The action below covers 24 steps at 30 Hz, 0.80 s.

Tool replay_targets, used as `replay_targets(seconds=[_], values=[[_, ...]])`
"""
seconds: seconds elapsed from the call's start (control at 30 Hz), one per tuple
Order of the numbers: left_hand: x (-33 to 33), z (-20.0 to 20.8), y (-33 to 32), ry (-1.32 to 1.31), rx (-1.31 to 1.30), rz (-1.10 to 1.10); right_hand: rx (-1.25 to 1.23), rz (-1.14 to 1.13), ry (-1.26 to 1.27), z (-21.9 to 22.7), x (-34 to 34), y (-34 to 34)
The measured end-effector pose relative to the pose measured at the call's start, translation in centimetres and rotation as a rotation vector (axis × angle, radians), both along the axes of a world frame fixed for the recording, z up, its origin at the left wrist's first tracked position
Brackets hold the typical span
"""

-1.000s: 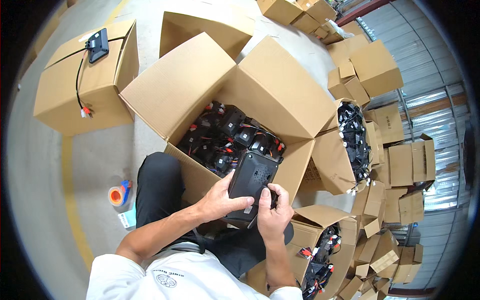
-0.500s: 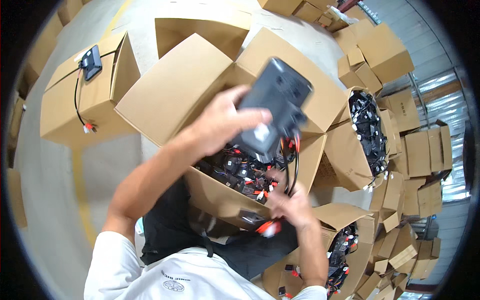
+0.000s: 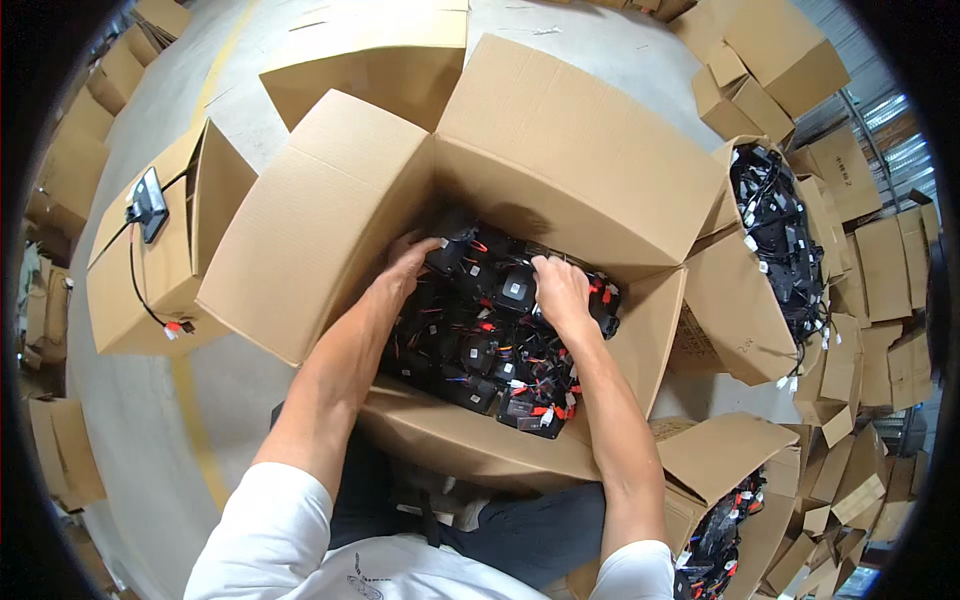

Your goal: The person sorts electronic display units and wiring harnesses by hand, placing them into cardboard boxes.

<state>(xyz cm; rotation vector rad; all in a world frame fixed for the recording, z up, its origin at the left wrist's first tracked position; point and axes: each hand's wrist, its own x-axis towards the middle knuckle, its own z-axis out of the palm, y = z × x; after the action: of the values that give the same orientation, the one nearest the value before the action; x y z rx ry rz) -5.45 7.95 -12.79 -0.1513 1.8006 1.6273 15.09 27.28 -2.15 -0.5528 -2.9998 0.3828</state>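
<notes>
Smooth pale-grey floor (image 3: pixel 130 430), brightest toward far side; straight yellow painted floor stripe (image 3: pixel 197 420) showing in two stretches at left, curved by lens; silver-grey ribbed metal wall (image 3: pixel 883 106) at upper right, patches of it shining; plain brown cardboard cartons (image 3: pixel 885 350) heaped before wall at odd angles; further brown cardboard boxes (image 3: pixel 75 185) stacked along left edge; light bright, shadows soft.
</notes>
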Motion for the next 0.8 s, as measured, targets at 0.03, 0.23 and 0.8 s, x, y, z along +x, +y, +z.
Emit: replay_targets(seconds=[0.03,0.23,0.8], values=[[0.1,-1.5,0.8,-0.019,0.094,0.069,0.167,0.035,0.065,-0.8,-0.6,0.8],[-0.7,-8.1,0.1,-0.023,0.348,0.221,0.615,0.193,0.17,-2.6,-4.5,-0.7],[1.7,-7.5,2.2,0.428,-0.414,-0.656,0.084,0.231,-0.216,-9.5,-1.5,-4.6]])
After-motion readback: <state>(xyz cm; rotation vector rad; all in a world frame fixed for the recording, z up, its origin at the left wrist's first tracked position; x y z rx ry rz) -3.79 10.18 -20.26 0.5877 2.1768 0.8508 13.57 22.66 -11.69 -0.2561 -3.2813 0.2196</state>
